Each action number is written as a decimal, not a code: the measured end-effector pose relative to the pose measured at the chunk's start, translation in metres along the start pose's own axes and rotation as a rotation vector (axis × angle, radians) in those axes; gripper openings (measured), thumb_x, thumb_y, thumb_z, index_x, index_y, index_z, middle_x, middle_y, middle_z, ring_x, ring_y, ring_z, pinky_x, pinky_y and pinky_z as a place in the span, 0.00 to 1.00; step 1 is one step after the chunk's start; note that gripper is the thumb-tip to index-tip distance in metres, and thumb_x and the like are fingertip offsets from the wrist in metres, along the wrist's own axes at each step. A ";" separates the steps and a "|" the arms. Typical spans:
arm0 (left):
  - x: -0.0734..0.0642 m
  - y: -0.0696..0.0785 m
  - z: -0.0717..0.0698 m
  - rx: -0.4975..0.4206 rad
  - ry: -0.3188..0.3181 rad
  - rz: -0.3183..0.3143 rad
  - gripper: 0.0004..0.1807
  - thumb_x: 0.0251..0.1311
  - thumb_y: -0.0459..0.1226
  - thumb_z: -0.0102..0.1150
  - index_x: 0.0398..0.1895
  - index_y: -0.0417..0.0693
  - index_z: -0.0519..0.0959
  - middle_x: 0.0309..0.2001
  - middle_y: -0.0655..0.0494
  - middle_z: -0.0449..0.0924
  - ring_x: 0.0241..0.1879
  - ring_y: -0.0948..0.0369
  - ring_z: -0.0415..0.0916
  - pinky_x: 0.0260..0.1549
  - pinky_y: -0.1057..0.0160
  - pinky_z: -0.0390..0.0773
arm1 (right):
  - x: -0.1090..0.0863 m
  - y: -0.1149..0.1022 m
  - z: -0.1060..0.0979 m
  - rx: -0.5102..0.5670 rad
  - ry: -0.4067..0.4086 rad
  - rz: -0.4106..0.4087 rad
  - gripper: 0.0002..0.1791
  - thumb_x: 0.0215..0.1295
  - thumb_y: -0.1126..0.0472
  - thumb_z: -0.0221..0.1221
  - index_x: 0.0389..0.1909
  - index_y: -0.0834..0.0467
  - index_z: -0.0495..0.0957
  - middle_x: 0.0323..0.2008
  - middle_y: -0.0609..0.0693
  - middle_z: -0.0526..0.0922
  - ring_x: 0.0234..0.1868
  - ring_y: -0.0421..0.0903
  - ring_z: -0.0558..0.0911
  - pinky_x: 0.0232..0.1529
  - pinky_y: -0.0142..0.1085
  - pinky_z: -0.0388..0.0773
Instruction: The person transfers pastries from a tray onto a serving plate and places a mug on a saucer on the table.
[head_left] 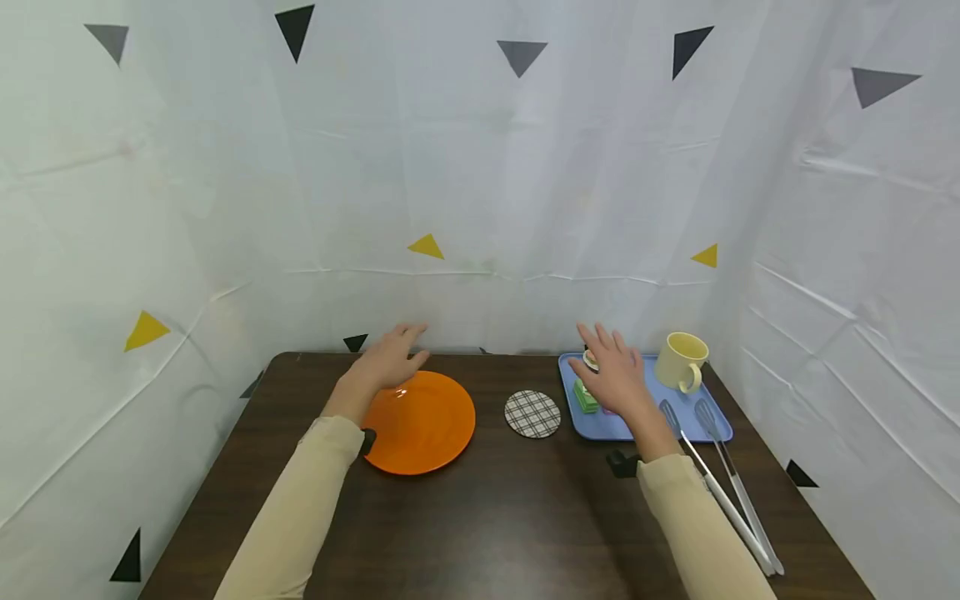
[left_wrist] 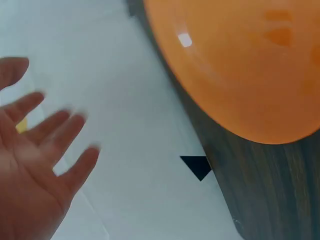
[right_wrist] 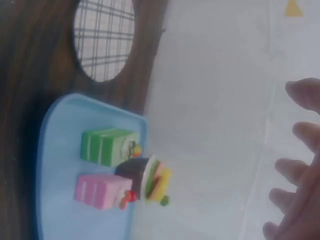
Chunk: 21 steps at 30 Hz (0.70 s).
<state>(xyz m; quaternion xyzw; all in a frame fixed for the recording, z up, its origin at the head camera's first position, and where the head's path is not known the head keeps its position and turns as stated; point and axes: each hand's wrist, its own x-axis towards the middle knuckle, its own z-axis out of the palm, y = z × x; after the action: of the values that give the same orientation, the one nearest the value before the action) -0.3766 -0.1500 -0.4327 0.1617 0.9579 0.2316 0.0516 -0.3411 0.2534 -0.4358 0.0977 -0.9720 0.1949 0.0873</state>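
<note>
My left hand (head_left: 385, 360) hovers over the far left rim of an orange plate (head_left: 431, 425), its fingers spread and holding nothing. In the left wrist view the fingers (left_wrist: 65, 135) are apart and the plate lies off to one side. Over the left part of a blue tray (head_left: 600, 427) is my right hand (head_left: 613, 375), fingers extended, nothing in them. It partly hides the tray's contents in the head view. The right wrist view shows a green cake slice (right_wrist: 102, 146), a pink cake slice (right_wrist: 102, 191) and a small dark cup with colourful food (right_wrist: 145, 177) on that tray.
Between plate and tray lies a round checked coaster (head_left: 532, 414). A yellow mug (head_left: 681, 362) stands at the tray's back right. Two long-handled utensils, a whisk (head_left: 708, 421) among them, lean over the tray's front edge. White curtains (head_left: 480, 167) surround the dark wooden table (head_left: 480, 533).
</note>
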 end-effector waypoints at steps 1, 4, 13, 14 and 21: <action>-0.002 -0.001 -0.003 -0.038 -0.013 0.004 0.34 0.75 0.55 0.42 0.79 0.56 0.52 0.77 0.47 0.52 0.75 0.44 0.52 0.70 0.38 0.55 | -0.001 0.002 -0.001 -0.003 0.014 -0.003 0.40 0.73 0.36 0.47 0.80 0.41 0.47 0.79 0.56 0.46 0.78 0.63 0.41 0.70 0.68 0.36; -0.010 -0.008 -0.011 -0.145 -0.050 -0.008 0.30 0.75 0.53 0.43 0.75 0.52 0.61 0.72 0.46 0.63 0.71 0.46 0.62 0.67 0.41 0.63 | -0.005 0.007 -0.004 0.001 0.071 -0.014 0.39 0.73 0.39 0.50 0.79 0.44 0.50 0.78 0.58 0.51 0.78 0.64 0.46 0.70 0.68 0.41; -0.030 -0.039 -0.014 -0.171 -0.042 -0.065 0.22 0.76 0.49 0.45 0.66 0.50 0.69 0.65 0.45 0.71 0.64 0.45 0.68 0.61 0.40 0.70 | -0.030 0.023 -0.019 0.094 0.219 0.048 0.39 0.71 0.36 0.50 0.76 0.49 0.58 0.74 0.56 0.64 0.73 0.62 0.62 0.67 0.66 0.57; -0.031 -0.042 -0.012 -0.177 -0.045 -0.068 0.23 0.76 0.49 0.45 0.66 0.50 0.69 0.65 0.44 0.71 0.64 0.45 0.68 0.60 0.39 0.70 | -0.034 0.025 -0.022 0.094 0.220 0.061 0.38 0.71 0.37 0.51 0.76 0.50 0.59 0.73 0.57 0.64 0.72 0.62 0.63 0.67 0.65 0.59; -0.041 -0.064 -0.002 -0.206 -0.049 -0.099 0.25 0.74 0.52 0.47 0.67 0.49 0.69 0.66 0.42 0.70 0.64 0.43 0.68 0.60 0.38 0.71 | -0.063 0.040 -0.033 0.122 0.231 0.132 0.33 0.72 0.45 0.54 0.73 0.55 0.64 0.70 0.61 0.67 0.70 0.63 0.64 0.66 0.65 0.61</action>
<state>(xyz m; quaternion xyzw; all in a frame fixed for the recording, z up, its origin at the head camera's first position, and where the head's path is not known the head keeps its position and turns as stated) -0.3569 -0.2182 -0.4596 0.1139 0.9343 0.3220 0.1026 -0.2845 0.3127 -0.4334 0.0158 -0.9461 0.2691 0.1794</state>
